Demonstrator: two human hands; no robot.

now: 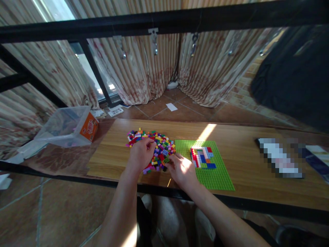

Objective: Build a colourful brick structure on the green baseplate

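Observation:
A heap of small coloured bricks [159,144] lies on the wooden table [244,154]. My left hand [140,152] rests on the heap's left side with its fingers curled and pinched together; what they hold is too small to make out. My right hand [181,169] lies at the heap's lower right edge, fingers bent down among the bricks, next to a green baseplate [216,176]. On the baseplate stands a low build of red, white and blue bricks [203,157].
A clear plastic tub [60,127] with an orange label lies tipped at the table's left end. A blurred-out flat object [280,156] lies at the right. A black metal frame [164,20] crosses overhead, with curtains and a tiled floor behind.

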